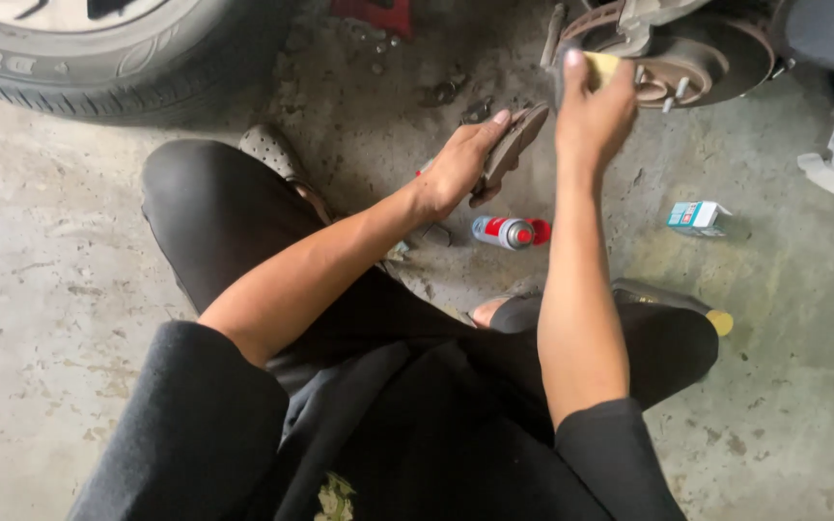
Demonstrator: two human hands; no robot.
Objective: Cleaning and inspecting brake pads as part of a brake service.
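Between both hands, near the brake disc (pixel 716 58): left hand (pixel 456 169) clamped on brake pad (pixel 514 145), right hand (pixel 591 111) pinching a yellow piece (pixel 602 66) just above. Judgement: hold the pad steady, work evenly. Spray can (pixel 504 232) lies below.

Two bare hands are counted: one left hand (pixel 458 169) and one right hand (pixel 591 111), both just short of the brake disc (pixel 716 58). One brake pad (pixel 514 145) is seen beside the disc, and one yellow piece (pixel 602 66) next to it. One spray can (pixel 509 233) and one small carton (pixel 697 218) are counted on the floor below the disc. One tyre (pixel 98 58) is seen far to its left.
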